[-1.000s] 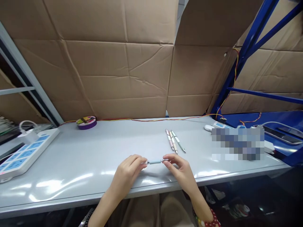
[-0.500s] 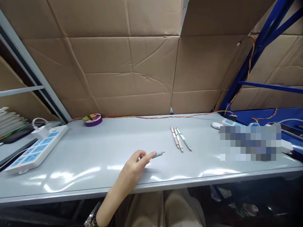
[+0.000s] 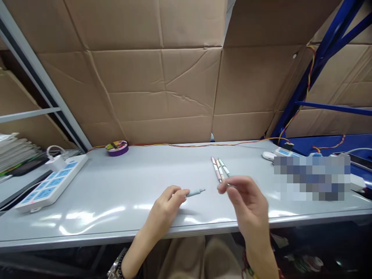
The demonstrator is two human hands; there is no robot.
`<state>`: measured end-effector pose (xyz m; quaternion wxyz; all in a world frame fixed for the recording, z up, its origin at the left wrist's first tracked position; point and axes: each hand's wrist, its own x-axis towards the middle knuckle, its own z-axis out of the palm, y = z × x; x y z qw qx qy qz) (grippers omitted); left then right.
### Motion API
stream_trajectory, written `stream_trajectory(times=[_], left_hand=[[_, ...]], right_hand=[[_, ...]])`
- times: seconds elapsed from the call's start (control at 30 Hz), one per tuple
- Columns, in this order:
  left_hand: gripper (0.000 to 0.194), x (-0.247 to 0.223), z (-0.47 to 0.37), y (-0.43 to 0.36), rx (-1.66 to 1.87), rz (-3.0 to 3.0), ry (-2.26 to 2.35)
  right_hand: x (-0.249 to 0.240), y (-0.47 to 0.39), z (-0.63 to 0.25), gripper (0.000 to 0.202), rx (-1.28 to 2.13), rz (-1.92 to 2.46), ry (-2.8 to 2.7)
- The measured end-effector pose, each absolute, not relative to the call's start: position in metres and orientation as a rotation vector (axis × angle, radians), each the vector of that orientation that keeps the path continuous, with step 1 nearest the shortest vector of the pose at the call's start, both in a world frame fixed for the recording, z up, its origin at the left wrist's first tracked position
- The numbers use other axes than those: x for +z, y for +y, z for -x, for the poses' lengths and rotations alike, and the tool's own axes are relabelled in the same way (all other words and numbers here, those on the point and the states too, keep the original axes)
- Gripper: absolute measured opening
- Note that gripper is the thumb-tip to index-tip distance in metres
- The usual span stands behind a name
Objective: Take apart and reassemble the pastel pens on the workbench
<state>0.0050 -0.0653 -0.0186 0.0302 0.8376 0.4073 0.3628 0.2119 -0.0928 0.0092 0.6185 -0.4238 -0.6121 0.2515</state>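
Observation:
My left hand (image 3: 167, 205) is closed round a light blue pen (image 3: 194, 192), just above the table. Its narrow metal tip points right; the rear part of the barrel is hidden by my fingers. My right hand (image 3: 248, 205) hovers to the right with thumb and forefinger curved and slightly apart, holding nothing that I can see. Beyond its fingertips three pens lie side by side on the table: a pink pen (image 3: 215, 168), a cream pen (image 3: 220, 169) and a green pen (image 3: 224, 167). The right hand covers the green pen's lower end.
A purple tape roll (image 3: 117, 148) sits at the back left of the grey table (image 3: 145, 166). A white power strip (image 3: 52, 186) lies at the left. A thin red-yellow cable (image 3: 188, 145) runs along the cardboard wall (image 3: 139, 77). At the right is a pixelated patch (image 3: 312, 178).
My right hand has come into view from below, reaching up near the three pens. My left hand keeps the light blue pen in nearly the same place. The view has shifted slightly.

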Motion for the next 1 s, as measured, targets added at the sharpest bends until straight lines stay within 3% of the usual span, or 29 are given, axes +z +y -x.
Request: stream_trajectory(times=[0.13,0.3,1.0], left_hand=[[0.028,-0.021,-0.004,-0.065,1.101,-2.618,1.308],[0.027,-0.021,-0.005,-0.064,1.093,-2.62,1.329],[0.025,-0.024,0.002,-0.06,1.051,-2.704,1.261]], right_hand=[[-0.009,-0.05,-0.201,0.016,0.745,0.992,-1.479],[-0.031,-0.057,-0.202,0.016,0.825,1.024,-1.501],[-0.026,-0.056,-0.198,0.015,0.752,1.152,-1.737]])
